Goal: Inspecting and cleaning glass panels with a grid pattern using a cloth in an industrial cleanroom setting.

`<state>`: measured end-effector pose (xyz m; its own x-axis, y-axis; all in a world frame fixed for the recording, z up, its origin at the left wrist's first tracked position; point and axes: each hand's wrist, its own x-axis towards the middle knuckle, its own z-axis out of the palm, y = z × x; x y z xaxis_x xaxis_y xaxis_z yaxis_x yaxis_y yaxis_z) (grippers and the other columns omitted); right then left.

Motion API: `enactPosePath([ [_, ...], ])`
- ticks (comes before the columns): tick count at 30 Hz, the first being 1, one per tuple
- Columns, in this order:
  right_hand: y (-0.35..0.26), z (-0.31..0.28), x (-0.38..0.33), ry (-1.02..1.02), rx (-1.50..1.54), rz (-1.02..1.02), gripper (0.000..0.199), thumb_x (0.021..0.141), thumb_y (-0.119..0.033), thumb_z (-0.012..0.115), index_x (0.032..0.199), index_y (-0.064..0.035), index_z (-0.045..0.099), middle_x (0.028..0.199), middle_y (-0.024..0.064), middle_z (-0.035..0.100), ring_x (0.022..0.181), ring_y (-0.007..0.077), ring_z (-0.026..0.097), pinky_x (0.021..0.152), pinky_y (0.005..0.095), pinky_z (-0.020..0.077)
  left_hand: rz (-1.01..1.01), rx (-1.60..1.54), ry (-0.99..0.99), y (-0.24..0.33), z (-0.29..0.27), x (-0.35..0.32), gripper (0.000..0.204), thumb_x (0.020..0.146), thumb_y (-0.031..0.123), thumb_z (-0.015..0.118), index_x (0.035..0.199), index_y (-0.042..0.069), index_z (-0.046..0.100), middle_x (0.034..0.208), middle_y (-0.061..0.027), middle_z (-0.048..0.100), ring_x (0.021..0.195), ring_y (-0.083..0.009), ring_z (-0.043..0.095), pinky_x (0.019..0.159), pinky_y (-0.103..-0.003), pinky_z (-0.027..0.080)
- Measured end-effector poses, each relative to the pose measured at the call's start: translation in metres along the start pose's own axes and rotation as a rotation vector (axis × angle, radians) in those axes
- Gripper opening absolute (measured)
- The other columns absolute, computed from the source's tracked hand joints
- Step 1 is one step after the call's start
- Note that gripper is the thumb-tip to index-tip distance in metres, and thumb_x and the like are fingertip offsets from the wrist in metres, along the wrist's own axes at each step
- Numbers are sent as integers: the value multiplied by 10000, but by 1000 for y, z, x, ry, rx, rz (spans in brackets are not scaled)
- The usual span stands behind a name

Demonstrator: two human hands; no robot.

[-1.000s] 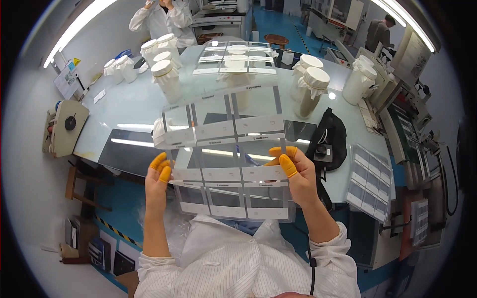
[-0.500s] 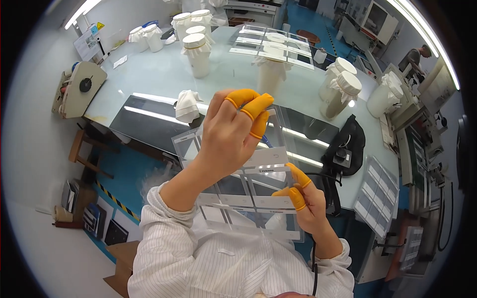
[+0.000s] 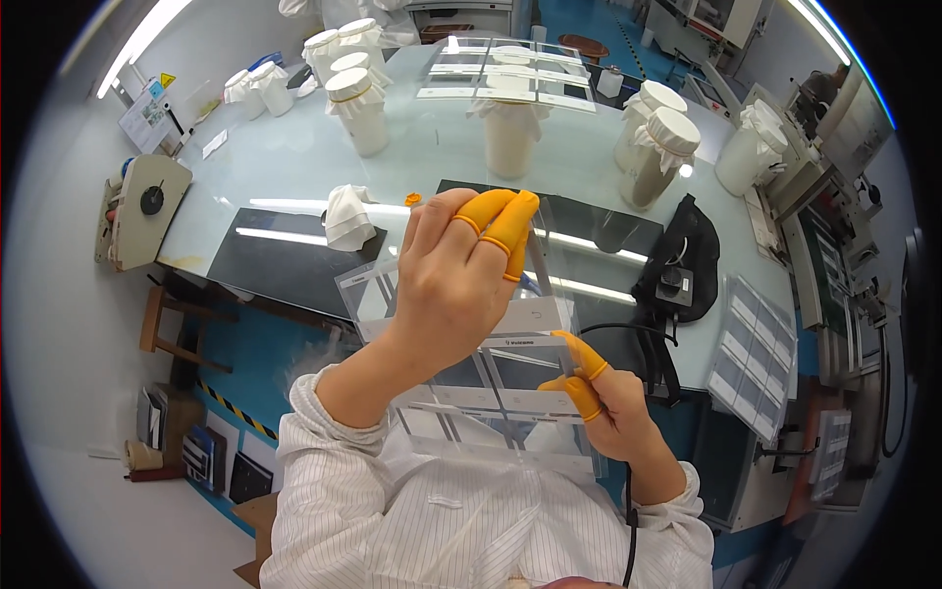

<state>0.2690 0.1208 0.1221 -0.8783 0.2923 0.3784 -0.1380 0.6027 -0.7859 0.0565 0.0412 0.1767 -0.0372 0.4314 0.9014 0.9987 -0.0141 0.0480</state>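
A clear panel printed with white bands and window-like frames [image 3: 461, 398] is held up before my chest, tilted. My right hand [image 3: 618, 407], wearing orange finger cots, grips its right edge between thumb and fingers. Over the panel's upper part is my left hand [image 3: 451, 280], also in orange finger cots. Its fingers are pinched together near the far right corner; what lies between the tips is hidden. A crumpled white cloth [image 3: 348, 218] sits beyond my left hand on a dark mat [image 3: 275, 260], with a small orange piece [image 3: 412, 199] nearby.
White cloth-covered jars [image 3: 358, 108] stand on the glass-topped table [image 3: 245, 182]. One jar [image 3: 510, 137] is under a raised printed panel [image 3: 505, 74]. At right are a black bag with a small device [image 3: 677, 280], a cable and another printed panel [image 3: 751, 358]. Other people are in the background.
The view has shifted slightly, so the table things sit farther left and higher. My left hand has moved a little; the orange piece beside it now shows. The right hand keeps its grip.
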Motion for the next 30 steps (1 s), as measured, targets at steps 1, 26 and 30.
enactPosePath([
  [1,1,-1,0,-15,-21,-9,163,817,-17,556,964,53,572,802,130,648,661,206,648,656,214,505,-47,-40,-25,0,0,-1,200,614,50,726,723,-36,583,828,-161,581,884,-304,548,754,-420,448],
  [26,4,-7,-3,-8,-30,78,60,762,16,596,802,7,552,737,138,610,563,220,590,589,225,472,111,12,-27,1,27,-4,176,600,62,738,672,9,587,697,-84,595,768,-249,570,694,-346,391],
  [30,8,-7,-6,3,-24,71,107,753,39,599,849,30,553,736,144,600,578,225,590,586,227,474,99,-10,13,0,27,-5,167,619,65,733,717,9,610,683,-79,598,768,-237,575,690,-336,391],
])
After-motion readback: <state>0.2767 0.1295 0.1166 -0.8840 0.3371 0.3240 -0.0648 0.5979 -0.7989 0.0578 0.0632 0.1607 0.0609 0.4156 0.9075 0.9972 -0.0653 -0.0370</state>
